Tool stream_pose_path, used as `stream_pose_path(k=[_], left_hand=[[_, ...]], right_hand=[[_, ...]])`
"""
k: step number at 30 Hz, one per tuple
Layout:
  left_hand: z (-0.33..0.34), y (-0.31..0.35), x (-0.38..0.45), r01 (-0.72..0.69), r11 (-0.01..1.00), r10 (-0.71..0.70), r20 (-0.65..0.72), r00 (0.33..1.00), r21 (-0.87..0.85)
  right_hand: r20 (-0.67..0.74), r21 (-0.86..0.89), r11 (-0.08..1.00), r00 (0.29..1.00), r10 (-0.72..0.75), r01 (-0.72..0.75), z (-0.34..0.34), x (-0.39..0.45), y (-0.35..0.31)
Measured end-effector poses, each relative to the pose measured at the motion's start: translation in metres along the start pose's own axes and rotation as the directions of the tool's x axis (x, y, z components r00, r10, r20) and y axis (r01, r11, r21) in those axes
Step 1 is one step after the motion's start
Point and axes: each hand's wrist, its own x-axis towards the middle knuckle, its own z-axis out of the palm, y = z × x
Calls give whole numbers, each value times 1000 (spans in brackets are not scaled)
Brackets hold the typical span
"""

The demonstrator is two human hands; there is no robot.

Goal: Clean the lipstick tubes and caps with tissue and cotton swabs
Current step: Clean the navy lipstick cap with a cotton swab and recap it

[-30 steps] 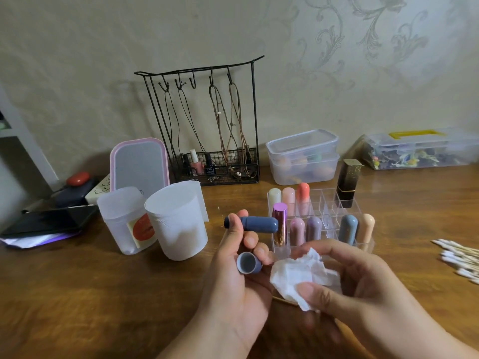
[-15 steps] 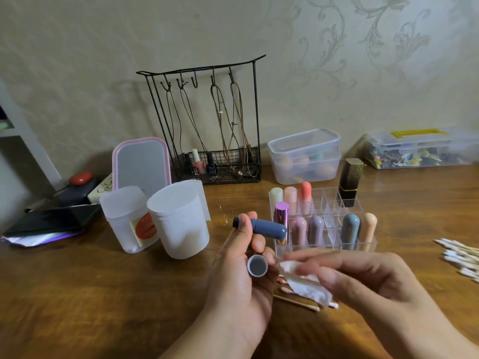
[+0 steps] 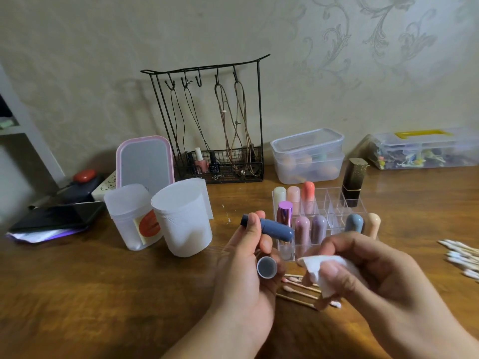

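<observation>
My left hand (image 3: 242,275) holds a blue lipstick tube (image 3: 273,229) between thumb and fingers, lying sideways above the table. Lower in the same hand sits its blue cap (image 3: 267,267), open end facing me. My right hand (image 3: 368,270) pinches a crumpled white tissue (image 3: 322,274) just right of the cap. Used cotton swabs (image 3: 298,291) lie on the table under both hands. Behind them a clear organizer (image 3: 329,211) holds several pastel lipsticks and a purple metallic one (image 3: 284,215).
A white tissue roll (image 3: 184,218) and a white container (image 3: 131,216) stand at the left. Clean cotton swabs (image 3: 464,257) lie at the right edge. A black-and-gold lipstick (image 3: 353,181), clear plastic boxes (image 3: 308,155), a wire jewellery rack (image 3: 215,120) and a pink mirror (image 3: 143,161) stand behind.
My right hand has bunched the tissue tighter and brought it closer to the cap. My left hand has tilted the cap's opening more toward me; the tube barely moved.
</observation>
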Motion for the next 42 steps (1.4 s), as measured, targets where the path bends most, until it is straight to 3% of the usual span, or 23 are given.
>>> stream_pose_path(k=[2, 8, 12, 16, 26, 33, 37, 42], left_hand=[[1, -2, -1, -30, 999, 30, -8, 1000, 26], [4, -10, -7, -181, 966, 193, -47, 980, 182], [5, -13, -10, -221, 962, 227, -21, 974, 162], [5, -16, -7, -259, 954, 263, -11, 965, 149], [5, -16, -7, -299, 941, 304, -7, 953, 155], [6, -19, -15, -299, 917, 308, 9, 951, 265], [7, -22, -15, -339, 907, 347, 13, 938, 251], [5, -17, -9, -333, 919, 341, 1, 940, 212]], right_hand=[[0, 0, 998, 998, -56, 56, 1, -3, 1], [-17, -261, 908, 939, -343, 327, 12, -2, 5], [24, -582, 695, 863, -504, 422, 17, -3, 5], [44, -681, 603, 845, -533, 416, 20, -6, 10], [57, -614, 658, 856, -514, 436, 20, -5, 6], [-106, -627, 722, 886, -451, 293, 19, -1, 8], [-64, -634, 716, 903, -425, 292, 21, -3, 11], [24, -482, 818, 937, -347, 315, 26, -8, 6]])
